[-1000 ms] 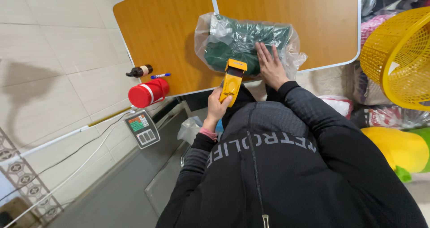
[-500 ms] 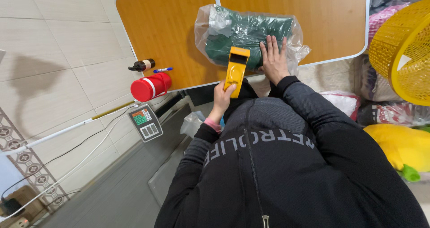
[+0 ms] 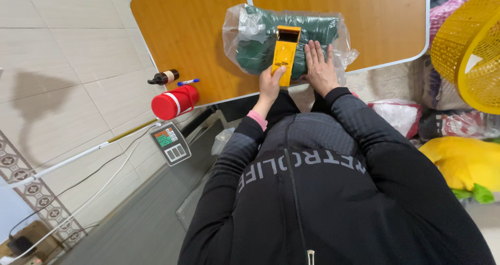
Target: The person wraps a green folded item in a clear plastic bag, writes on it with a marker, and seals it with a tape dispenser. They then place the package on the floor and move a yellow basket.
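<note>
- Gripping a yellow handheld device (image 3: 285, 54) by its lower end, the left hand (image 3: 270, 85) closes around it and keeps its upper end over the clear plastic bag (image 3: 245, 35).
- Just right of the device, the right hand (image 3: 320, 69) lies flat and open on the bag, fingers spread, holding nothing.
- The bag, with a dark green folded garment (image 3: 312, 28) inside, lies on the orange table (image 3: 198, 30), near its front edge.
- Left of the bag, at the table edge, are a red flask (image 3: 174, 102), a small brown bottle (image 3: 164, 78) and a blue pen (image 3: 187, 81).
- Below the flask, off the table, sits a grey scale display (image 3: 170, 143).
- Right of the table stands a yellow basket (image 3: 469, 51).
</note>
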